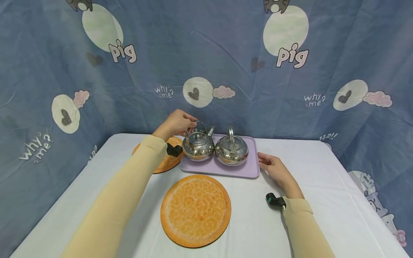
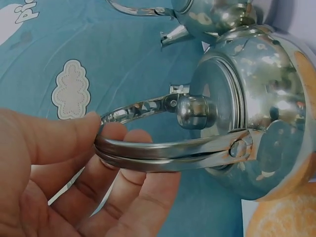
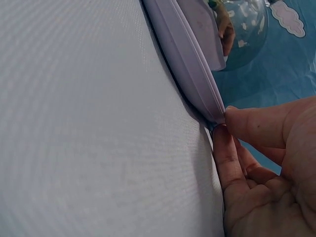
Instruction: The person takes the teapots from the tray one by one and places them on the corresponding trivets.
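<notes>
A shiny steel kettle [image 1: 198, 147] is at the left part of a lilac tray [image 1: 253, 168]. My left hand [image 1: 178, 124] holds its arched handle [image 2: 173, 150], the thumb on one side and the fingers curled under the other. Close beside it on the tray sits a second steel kettle [image 1: 233, 154], its handle upright. At the tray's right edge, my right hand [image 1: 273, 167] pinches the rim between thumb and forefinger; the right wrist view shows the thumb [image 3: 256, 126] on top of the edge.
An orange round placemat [image 1: 195, 211] lies on the white-covered table [image 1: 258, 222] in front of the tray. Another round placemat [image 1: 167, 159] lies left of the tray, partly hidden by my left arm. A blue printed curtain [image 1: 206, 53] hangs right behind the table.
</notes>
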The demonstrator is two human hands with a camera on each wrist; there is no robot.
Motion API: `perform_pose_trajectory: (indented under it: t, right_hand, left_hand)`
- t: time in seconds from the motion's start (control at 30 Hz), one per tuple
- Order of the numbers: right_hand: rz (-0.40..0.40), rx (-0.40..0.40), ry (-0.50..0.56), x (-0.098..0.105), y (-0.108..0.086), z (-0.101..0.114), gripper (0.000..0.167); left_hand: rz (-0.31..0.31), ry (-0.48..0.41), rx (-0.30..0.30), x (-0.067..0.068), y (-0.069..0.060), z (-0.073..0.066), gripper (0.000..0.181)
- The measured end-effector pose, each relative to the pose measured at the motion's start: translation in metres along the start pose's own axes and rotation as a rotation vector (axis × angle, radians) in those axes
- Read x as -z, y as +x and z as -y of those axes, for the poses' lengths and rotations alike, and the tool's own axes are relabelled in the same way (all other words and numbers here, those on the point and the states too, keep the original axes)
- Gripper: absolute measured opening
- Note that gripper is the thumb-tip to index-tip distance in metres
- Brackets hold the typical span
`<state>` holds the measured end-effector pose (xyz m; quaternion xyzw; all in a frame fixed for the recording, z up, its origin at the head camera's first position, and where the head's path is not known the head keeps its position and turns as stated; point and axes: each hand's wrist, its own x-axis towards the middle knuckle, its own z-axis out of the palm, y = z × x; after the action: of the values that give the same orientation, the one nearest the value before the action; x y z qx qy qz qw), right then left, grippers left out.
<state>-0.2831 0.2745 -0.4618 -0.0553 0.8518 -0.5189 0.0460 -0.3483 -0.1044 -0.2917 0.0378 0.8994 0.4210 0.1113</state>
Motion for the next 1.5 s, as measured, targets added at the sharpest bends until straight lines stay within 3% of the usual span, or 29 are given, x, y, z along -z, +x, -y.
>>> perform_pose_trajectory:
  t: [0.37,0.97,1.23,1.5]
  right_hand:
    - [-0.003,-0.001,-0.022,-0.004,0.002,0.002,0.054]
    - [-0.007,0.007,-0.015,-0.004,0.001,0.002,0.053]
    - [-0.003,0.037,0.004,-0.003,-0.003,0.004,0.053]
    - [-0.007,0.012,0.008,-0.002,-0.002,0.006,0.053]
  left_hand:
    - [-0.035,0.01,0.005,-0.002,-0.001,0.002,0.034]
    - [-0.043,0.046,-0.013,-0.001,-0.012,-0.005,0.034]
    - [-0.053,0.074,-0.024,0.006,-0.013,-0.007,0.036]
    - [-0.054,0.074,-0.02,0.017,-0.014,-0.003,0.039]
